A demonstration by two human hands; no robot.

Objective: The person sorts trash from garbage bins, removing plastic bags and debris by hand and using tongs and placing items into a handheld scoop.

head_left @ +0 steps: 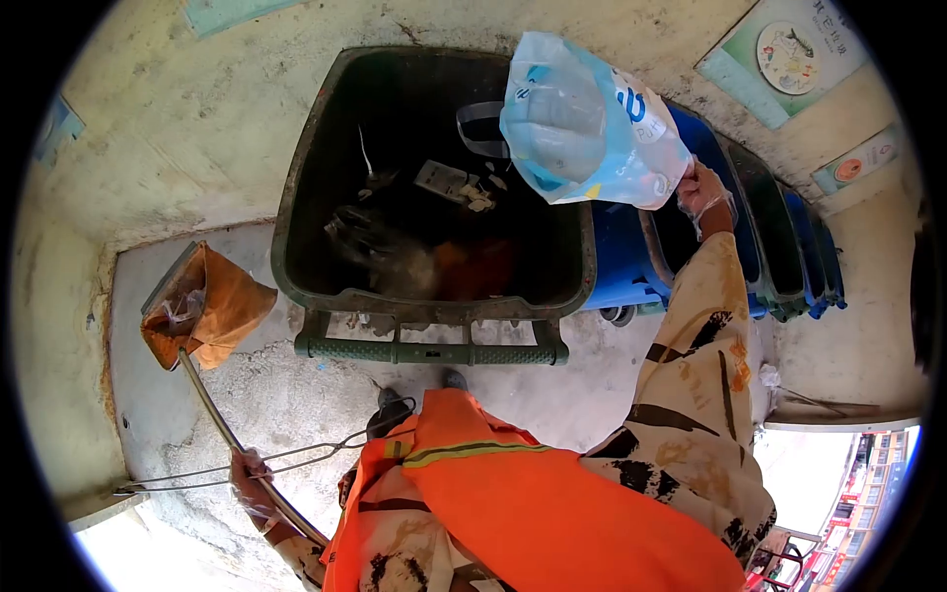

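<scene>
My right hand (705, 197), in a thin clear glove, grips the bottom end of a light blue and white plastic bag (577, 123). The bag is tipped over the right rim of a large dark green bin (584, 237), its mouth facing the bin's inside. Some litter, a pale carton (444, 182) among it, lies in the dark interior. At the lower left my left hand (254, 481), also gloved, is closed around the metal pole (210, 403) of an orange-brown scoop (229, 308) with clear plastic in it. Long thin metal tongs (306, 456) cross beside this hand.
A row of blue and green bins (769, 217) runs off to the right along the stained wall (197, 128). The green bin's handle bar (434, 352) faces my body, above the concrete floor (612, 380). Signs (789, 59) hang at the upper right.
</scene>
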